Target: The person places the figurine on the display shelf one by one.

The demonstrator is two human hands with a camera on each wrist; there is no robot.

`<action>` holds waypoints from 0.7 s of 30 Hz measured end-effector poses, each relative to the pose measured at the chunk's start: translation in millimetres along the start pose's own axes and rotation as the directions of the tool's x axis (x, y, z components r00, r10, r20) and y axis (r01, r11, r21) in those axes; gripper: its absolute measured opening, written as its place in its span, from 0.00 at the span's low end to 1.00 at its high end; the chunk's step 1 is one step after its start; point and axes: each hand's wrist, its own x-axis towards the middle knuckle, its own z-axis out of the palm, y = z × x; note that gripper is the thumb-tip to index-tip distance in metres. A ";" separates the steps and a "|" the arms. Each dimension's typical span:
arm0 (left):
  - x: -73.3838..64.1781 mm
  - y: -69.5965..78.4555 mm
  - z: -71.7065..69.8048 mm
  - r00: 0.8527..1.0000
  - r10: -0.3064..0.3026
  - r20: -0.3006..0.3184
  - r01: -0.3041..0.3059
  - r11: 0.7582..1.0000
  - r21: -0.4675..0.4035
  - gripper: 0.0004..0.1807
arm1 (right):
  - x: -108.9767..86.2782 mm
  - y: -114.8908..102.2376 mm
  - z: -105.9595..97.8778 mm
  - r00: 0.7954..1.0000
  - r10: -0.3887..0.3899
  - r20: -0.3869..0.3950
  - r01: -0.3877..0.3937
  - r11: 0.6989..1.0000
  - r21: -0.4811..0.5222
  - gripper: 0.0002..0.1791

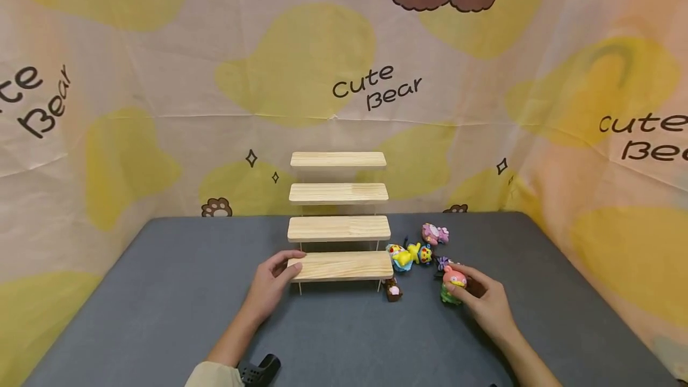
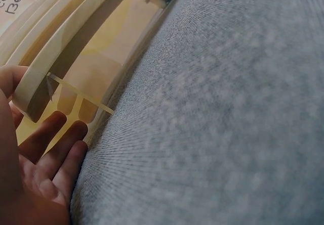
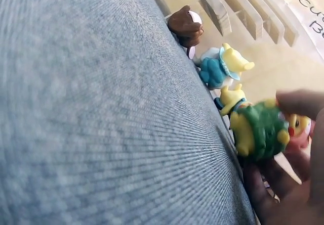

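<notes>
The pink-and-green figurine [image 1: 454, 279], right of the wooden stand [image 1: 338, 229], is pinched by the right hand [image 1: 488, 302]. Two yellow-and-blue figurines [image 1: 401, 258] lie farther left (a brown figurine [image 1: 393, 290] sits nearer, beside the stand). The left hand [image 1: 270, 284] grips the left end of the lowest board [image 1: 340, 267]. Underneath spreads a grey table [image 1: 177, 291].

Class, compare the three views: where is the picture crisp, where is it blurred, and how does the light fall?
Head view: wooden shelves crisp under fairly even light; left wrist view: the table blurs into soft specks at lower right; right wrist view: the backdrop looks pale and bright, the right hand shaded.
</notes>
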 end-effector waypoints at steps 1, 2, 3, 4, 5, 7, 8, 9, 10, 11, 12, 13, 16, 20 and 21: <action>0.4 0.3 0.1 1.000 -0.001 -0.003 0.001 1.000 -0.002 0.13 | 1.3 -2.2 -0.4 1.000 0.006 0.019 -0.006 1.000 0.017 0.22; 0.6 1.1 0.0 1.000 0.001 -0.007 -0.001 1.000 -0.006 0.13 | 2.5 -4.6 -0.5 0.999 0.009 0.038 -0.010 1.000 0.027 0.22; 1.0 1.5 0.2 1.000 0.004 -0.010 -0.004 1.000 -0.010 0.13 | 3.6 -7.4 -0.3 0.999 0.011 0.052 -0.013 0.999 0.035 0.23; 1.2 1.7 0.4 1.000 0.002 -0.013 -0.002 1.000 -0.017 0.13 | 4.6 -10.3 -0.1 0.998 0.010 0.064 -0.013 0.999 0.039 0.23; 1.0 2.3 0.3 1.000 0.004 -0.013 -0.004 1.000 -0.021 0.13 | 5.0 -13.6 0.2 0.997 0.011 0.075 -0.013 0.999 0.036 0.23; 0.6 2.3 0.6 1.000 -0.005 -0.014 0.005 1.000 -0.027 0.12 | 5.2 -20.8 0.5 0.996 0.011 0.090 -0.013 0.999 0.029 0.23; 0.4 2.1 0.9 1.000 -0.009 -0.010 0.008 1.000 -0.028 0.12 | 5.1 -24.9 0.3 0.995 0.007 0.099 -0.009 1.000 0.028 0.23; 0.4 1.3 1.4 1.000 -0.013 -0.003 0.013 1.000 -0.028 0.12 | 5.1 -29.3 -0.1 0.994 0.000 0.107 -0.004 1.000 0.030 0.23; 0.3 1.0 1.7 1.000 -0.014 0.002 0.015 0.999 -0.030 0.12 | 5.2 -34.1 -0.6 0.993 -0.004 0.119 0.001 1.000 0.029 0.23; 0.4 0.7 2.1 1.000 -0.011 0.007 0.011 0.999 -0.032 0.12 | 5.5 -39.2 -1.1 0.992 -0.007 0.130 0.003 1.000 0.031 0.23; 0.9 0.0 2.6 1.000 -0.013 0.007 0.013 0.999 -0.036 0.12 | 6.3 -44.7 -1.4 0.990 -0.012 0.143 0.007 1.000 0.031 0.23; 1.1 -0.2 2.7 1.000 -0.011 0.007 0.011 0.999 -0.041 0.12 | 7.4 -50.9 -1.5 0.987 -0.014 0.157 0.009 0.999 0.034 0.23; 1.4 -0.2 2.7 1.000 -0.006 -0.003 0.006 0.998 -0.058 0.11 | 11.9 -70.2 -0.4 0.982 -0.012 0.191 0.004 0.999 0.041 0.23; 0.5 -0.5 2.0 1.000 -0.006 -0.009 0.006 0.998 -0.066 0.11 | 18.1 -94.1 2.8 0.975 -0.018 0.222 0.001 0.997 0.074 0.23; 0.1 -0.8 1.7 1.000 -0.009 -0.011 0.009 0.998 -0.066 0.11 | 19.7 -99.1 3.6 0.974 -0.024 0.227 0.005 0.996 0.085 0.23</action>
